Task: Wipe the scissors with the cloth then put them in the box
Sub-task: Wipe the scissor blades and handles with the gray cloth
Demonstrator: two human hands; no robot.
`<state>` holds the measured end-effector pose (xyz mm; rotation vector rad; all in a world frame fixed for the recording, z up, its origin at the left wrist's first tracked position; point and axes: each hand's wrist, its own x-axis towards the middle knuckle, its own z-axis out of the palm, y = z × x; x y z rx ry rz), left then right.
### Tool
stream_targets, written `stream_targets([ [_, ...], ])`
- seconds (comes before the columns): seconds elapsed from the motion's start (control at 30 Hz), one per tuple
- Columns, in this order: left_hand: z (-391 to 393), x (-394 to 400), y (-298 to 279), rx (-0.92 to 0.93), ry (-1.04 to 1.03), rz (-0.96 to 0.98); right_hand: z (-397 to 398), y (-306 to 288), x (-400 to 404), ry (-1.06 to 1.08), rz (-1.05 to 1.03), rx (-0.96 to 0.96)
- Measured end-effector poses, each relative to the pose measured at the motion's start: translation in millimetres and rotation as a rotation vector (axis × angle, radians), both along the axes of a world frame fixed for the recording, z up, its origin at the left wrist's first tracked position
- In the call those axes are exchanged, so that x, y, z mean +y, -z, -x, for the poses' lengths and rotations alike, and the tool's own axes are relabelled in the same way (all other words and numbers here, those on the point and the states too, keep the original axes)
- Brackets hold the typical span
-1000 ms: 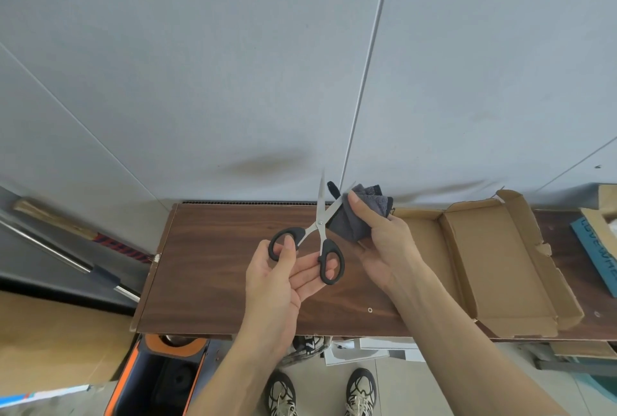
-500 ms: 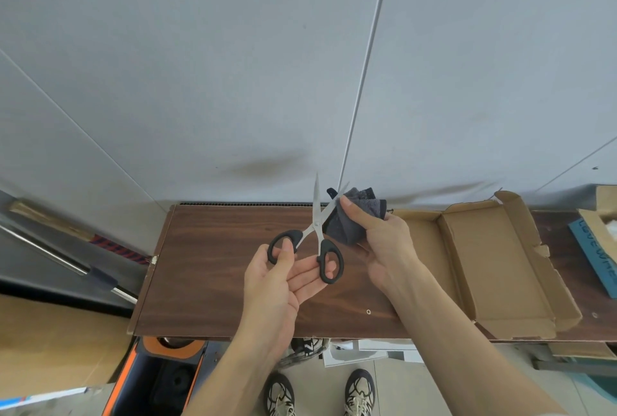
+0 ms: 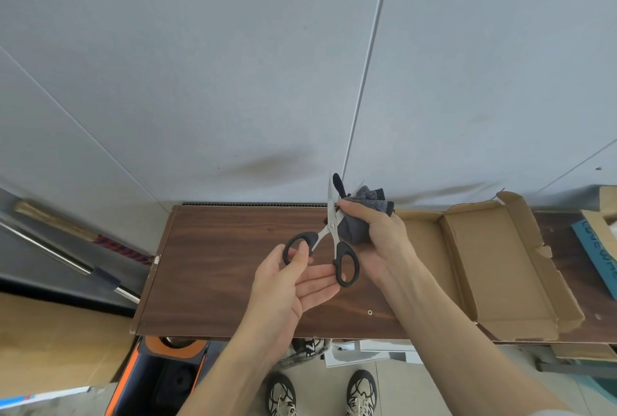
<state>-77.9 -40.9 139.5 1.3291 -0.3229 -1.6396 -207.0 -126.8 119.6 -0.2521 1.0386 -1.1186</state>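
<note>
Black-handled scissors (image 3: 345,263) with steel blades spread apart hang above the brown wooden shelf (image 3: 220,265). My left hand (image 3: 287,285) holds them by the handles, thumb at the left loop. My right hand (image 3: 380,238) grips a bunched dark grey cloth (image 3: 355,228) wrapped round the right blade, near the pivot. The other blade points up, bare. An open, flat cardboard box (image 3: 494,265) lies on the shelf just right of my right hand, its lid folded out to the right.
A grey wall rises directly behind the shelf. A blue printed carton (image 3: 597,252) sits at the far right. A metal rod and a wooden-handled tool (image 3: 66,238) lean at the left. An orange and black object (image 3: 160,372) and my shoes are below the shelf edge.
My right hand has slid the cloth down the blade toward the pivot. The scissors have tilted slightly, with the left blade now more upright.
</note>
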Motion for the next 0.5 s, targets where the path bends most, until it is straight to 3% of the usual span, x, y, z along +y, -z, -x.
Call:
stream_targets([
  [0.17,-16.2,3.5,3.3,0.282,0.066,-0.21,2.1,4.0,-4.8,-0.006,0.039,-0.18],
  [0.37,-21.6,1.8,9.1,0.694,0.24,-0.312,3.6,-1.1,-2.7,-0.254,0.199,-0.336],
  [0.5,-19.3,-0.5,7.4,0.745,0.281,-0.31,6.2,-5.3,-3.6,-0.405,0.319,-0.358],
])
